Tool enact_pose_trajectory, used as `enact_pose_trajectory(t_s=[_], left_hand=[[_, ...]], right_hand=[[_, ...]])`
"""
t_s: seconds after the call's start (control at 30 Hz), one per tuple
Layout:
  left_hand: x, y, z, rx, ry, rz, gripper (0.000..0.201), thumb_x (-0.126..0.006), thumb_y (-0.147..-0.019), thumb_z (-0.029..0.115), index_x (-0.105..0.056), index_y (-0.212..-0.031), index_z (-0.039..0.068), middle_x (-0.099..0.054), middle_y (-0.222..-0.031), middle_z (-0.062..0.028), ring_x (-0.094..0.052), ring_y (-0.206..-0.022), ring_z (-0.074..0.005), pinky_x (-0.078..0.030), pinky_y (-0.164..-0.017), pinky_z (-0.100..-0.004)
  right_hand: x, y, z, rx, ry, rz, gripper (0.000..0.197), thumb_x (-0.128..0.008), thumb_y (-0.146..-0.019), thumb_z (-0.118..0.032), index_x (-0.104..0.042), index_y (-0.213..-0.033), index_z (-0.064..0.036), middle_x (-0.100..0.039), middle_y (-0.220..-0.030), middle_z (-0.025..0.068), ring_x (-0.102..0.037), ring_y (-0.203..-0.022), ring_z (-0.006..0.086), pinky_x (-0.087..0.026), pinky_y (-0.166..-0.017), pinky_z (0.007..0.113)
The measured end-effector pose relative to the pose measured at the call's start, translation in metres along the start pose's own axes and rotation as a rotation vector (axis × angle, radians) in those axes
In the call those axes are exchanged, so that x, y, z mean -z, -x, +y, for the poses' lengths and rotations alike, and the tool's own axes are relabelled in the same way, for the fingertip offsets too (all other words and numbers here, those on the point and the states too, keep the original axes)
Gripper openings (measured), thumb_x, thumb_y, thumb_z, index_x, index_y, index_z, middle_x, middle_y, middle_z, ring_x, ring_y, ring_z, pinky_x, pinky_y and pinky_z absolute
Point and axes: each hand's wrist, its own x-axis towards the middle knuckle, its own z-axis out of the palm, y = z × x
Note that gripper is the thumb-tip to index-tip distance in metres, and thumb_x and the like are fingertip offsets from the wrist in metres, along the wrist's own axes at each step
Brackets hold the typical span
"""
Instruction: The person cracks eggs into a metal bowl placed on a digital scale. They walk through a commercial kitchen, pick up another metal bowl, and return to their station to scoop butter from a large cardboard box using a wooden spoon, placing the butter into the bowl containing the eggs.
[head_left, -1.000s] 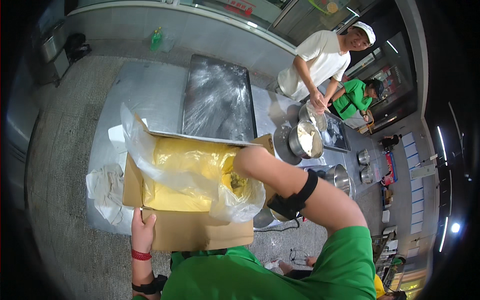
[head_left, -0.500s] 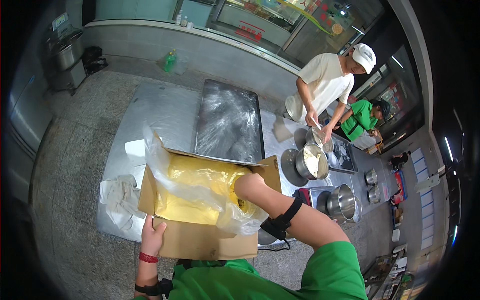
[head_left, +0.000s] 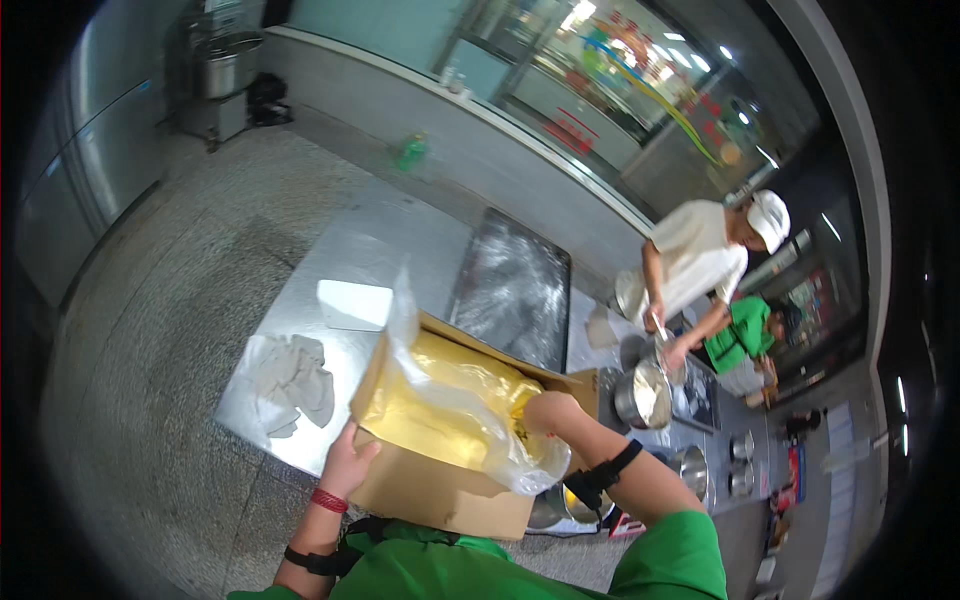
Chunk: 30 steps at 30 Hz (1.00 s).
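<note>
An open cardboard box is in front of me, at the near side of the metal table. Inside it lies a yellow block or mass, partly covered by a clear plastic liner that spills over the rim. My left hand is closed on the box's near left corner, thumb uppermost. At the right end of the box my right hand reaches down inside, next to the bunched plastic. Its fingers are hidden there, so what they touch does not show.
Left of the box are a grey cloth and a white board on the metal table. A floured dark tray lies beyond. Metal bowls stand to the right, where a person in a white cap works over a bowl.
The view has swung left and tilted. The box has shifted right against the table, uncovering more of the white board, with both hands still at it. A bowl now shows below my right forearm.
</note>
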Motion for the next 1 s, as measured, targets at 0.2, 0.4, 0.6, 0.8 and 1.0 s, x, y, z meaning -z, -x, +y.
enact_pose_trajectory(t_s=[0.2, 0.4, 0.6, 0.8, 1.0], left_hand=[[0.004, -0.002, 0.001, 0.056, -0.122, -0.017, 0.059, -0.069, -0.087, 0.019, -0.048, -0.138, 0.002, -0.066, -0.117, -0.0253, -0.065, -0.109, -0.0382, -0.052, -0.089, -0.0414], [0.005, 0.000, -0.002, 0.002, -0.076, 0.007, 0.064, -0.069, -0.086, 0.019, -0.044, -0.143, 0.003, -0.064, -0.121, -0.0266, -0.062, -0.113, -0.0397, -0.050, -0.093, -0.0415], [0.005, 0.001, 0.015, 0.057, -0.097, -0.002, 0.060, -0.067, -0.086, 0.016, -0.045, -0.140, 0.000, -0.064, -0.120, -0.0244, -0.063, -0.111, -0.0378, -0.050, -0.093, -0.0397], [0.000, 0.003, 0.026, -0.006, -0.019, 0.006, 0.056, -0.065, -0.086, 0.007, -0.047, -0.139, 0.000, -0.066, -0.120, -0.0175, -0.065, -0.107, -0.0268, -0.049, -0.093, -0.0348], [-0.004, 0.004, 0.032, 0.001, 0.025, 0.013, 0.056, -0.065, -0.086, 0.006, -0.047, -0.139, 0.000, -0.065, -0.120, -0.0159, -0.064, -0.107, -0.0245, -0.049, -0.093, -0.0345]], right_hand=[[0.020, -0.011, -0.053, 0.032, 0.318, -0.160, 0.031, -0.065, -0.082, -0.025, -0.075, -0.107, -0.0097, -0.072, -0.111, 0.0118, -0.070, -0.101, 0.0258, -0.055, -0.083, 0.041], [0.017, 0.004, -0.045, 0.024, 0.404, -0.106, 0.034, -0.065, -0.088, -0.028, -0.073, -0.118, -0.0150, -0.069, -0.123, 0.0085, -0.067, -0.113, 0.0263, -0.053, -0.089, 0.040], [-0.005, 0.020, -0.008, -0.052, 0.299, -0.009, 0.028, -0.061, -0.089, -0.024, -0.076, -0.110, -0.0139, -0.073, -0.115, 0.0086, -0.070, -0.105, 0.0259, -0.056, -0.082, 0.038], [-0.011, 0.021, 0.004, 0.041, 0.282, 0.166, 0.023, -0.060, -0.086, -0.017, -0.079, -0.096, -0.0096, -0.075, -0.102, 0.0106, -0.073, -0.093, 0.0272, -0.057, -0.075, 0.039], [-0.013, 0.026, 0.012, 0.067, 0.224, 0.181, 0.022, -0.061, -0.084, -0.017, -0.078, -0.095, -0.0093, -0.075, -0.100, 0.0103, -0.073, -0.093, 0.0273, -0.057, -0.075, 0.039]])
